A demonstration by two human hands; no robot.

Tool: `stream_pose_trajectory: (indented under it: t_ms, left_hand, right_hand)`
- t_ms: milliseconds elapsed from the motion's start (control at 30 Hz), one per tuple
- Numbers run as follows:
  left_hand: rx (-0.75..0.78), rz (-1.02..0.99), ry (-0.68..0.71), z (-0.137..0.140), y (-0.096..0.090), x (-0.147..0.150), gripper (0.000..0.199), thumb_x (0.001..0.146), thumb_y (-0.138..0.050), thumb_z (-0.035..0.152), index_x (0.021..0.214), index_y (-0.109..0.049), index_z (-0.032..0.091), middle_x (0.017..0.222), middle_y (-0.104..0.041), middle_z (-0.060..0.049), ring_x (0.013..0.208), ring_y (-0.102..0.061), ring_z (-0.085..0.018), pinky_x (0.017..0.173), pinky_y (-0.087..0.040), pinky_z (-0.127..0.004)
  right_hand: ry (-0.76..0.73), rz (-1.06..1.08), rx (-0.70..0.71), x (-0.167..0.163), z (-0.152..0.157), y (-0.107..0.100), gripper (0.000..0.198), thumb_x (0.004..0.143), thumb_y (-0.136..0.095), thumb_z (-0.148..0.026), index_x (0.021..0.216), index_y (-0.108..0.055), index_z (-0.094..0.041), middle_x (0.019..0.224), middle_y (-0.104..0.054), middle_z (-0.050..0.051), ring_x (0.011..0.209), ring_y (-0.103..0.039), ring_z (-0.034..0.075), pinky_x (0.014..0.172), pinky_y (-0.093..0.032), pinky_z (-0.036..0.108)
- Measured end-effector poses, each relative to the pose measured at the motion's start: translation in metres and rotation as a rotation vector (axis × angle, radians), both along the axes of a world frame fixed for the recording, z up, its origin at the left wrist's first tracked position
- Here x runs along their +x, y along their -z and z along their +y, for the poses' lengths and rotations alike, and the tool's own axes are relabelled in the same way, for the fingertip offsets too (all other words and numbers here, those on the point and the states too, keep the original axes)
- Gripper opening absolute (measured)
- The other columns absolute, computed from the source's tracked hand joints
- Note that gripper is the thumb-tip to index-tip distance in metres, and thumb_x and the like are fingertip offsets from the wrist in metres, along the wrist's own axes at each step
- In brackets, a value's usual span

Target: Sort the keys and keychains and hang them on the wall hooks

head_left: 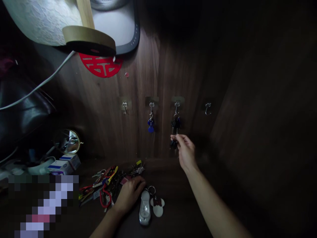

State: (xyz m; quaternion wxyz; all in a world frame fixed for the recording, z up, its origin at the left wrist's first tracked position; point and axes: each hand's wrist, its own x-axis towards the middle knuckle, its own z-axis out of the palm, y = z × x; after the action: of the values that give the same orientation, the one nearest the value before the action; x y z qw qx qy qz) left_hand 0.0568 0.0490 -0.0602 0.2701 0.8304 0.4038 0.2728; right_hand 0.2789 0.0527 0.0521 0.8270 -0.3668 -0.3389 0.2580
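Observation:
On the wooden back panel, a bunch of dark keys [175, 123] hangs by its ring from the third hook [177, 107]. My right hand [186, 150] pinches the lower part of that bunch between thumb and fingers. Low on the left, my left hand [131, 192] rests with loosely bent fingers at the edge of a pile of keys and cords [106, 185]. Close to its right lie a silver-grey fob [145, 208] and a white mouse-head tag [158, 209], joined by a ring. A blue key tag [151, 128] hangs from the second hook [152, 107].
Hooks without keys sit at the left [125, 107] and right [208, 108]. A lamp with a round wooden base [89, 39] and a cap [116, 26] are above, over a red paper cutout [101, 66]. A round mirror [68, 142] and small boxes [64, 164] stand left.

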Motion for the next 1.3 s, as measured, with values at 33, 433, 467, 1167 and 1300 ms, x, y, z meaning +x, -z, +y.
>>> stream_pose_trajectory:
  t_ms: [33,433,467,1167,1300]
  left_hand:
    - [0.001,0.001,-0.001,0.000,0.000,0.000,0.027,0.088,-0.038,0.035,0.081,-0.061,0.022,0.084,-0.068,-0.001,0.078,-0.062,-0.015,0.071,-0.042,-0.022]
    - [-0.008,0.024,-0.026,0.000,-0.002,0.000,0.029,0.088,-0.037,0.035,0.082,-0.062,0.022,0.082,-0.068,-0.001,0.078,-0.062,-0.016,0.067,-0.042,-0.022]
    - [-0.009,0.024,-0.029,0.001,-0.002,0.000,0.029,0.088,-0.037,0.036,0.083,-0.062,0.022,0.082,-0.069,-0.001,0.077,-0.062,-0.016,0.067,-0.042,-0.022]
    - [-0.001,0.020,-0.018,-0.001,-0.003,-0.001,0.028,0.088,-0.037,0.035,0.083,-0.061,0.022,0.083,-0.068,-0.001,0.079,-0.062,-0.016,0.067,-0.041,-0.022]
    - [0.009,0.016,-0.019,-0.001,-0.004,-0.002,0.026,0.087,-0.039,0.033,0.082,-0.062,0.022,0.082,-0.069,-0.001,0.079,-0.063,-0.015,0.068,-0.041,-0.022]
  right_hand:
    - [0.011,0.001,0.020,0.003,0.002,-0.009,0.021,0.065,-0.071,-0.036,0.069,-0.060,-0.018,0.074,-0.069,0.000,0.070,-0.062,0.011,0.069,-0.045,0.024]
    - [0.000,-0.051,0.005,0.022,0.029,-0.060,0.022,0.064,-0.072,-0.034,0.069,-0.060,-0.016,0.068,-0.069,0.001,0.059,-0.063,0.011,0.052,-0.046,0.020]
    - [-0.004,-0.036,-0.021,0.022,0.030,-0.061,0.021,0.064,-0.072,-0.033,0.068,-0.060,-0.016,0.067,-0.069,0.001,0.058,-0.063,0.011,0.051,-0.047,0.019]
    - [0.010,0.004,-0.181,0.029,0.017,0.010,0.025,0.061,-0.071,-0.035,0.082,-0.066,-0.021,0.083,-0.071,0.001,0.078,-0.067,0.015,0.062,-0.049,0.021]
    - [-0.007,-0.008,-0.231,0.027,0.008,0.034,0.025,0.062,-0.071,-0.036,0.082,-0.067,-0.020,0.088,-0.071,0.004,0.085,-0.066,0.017,0.066,-0.050,0.024]
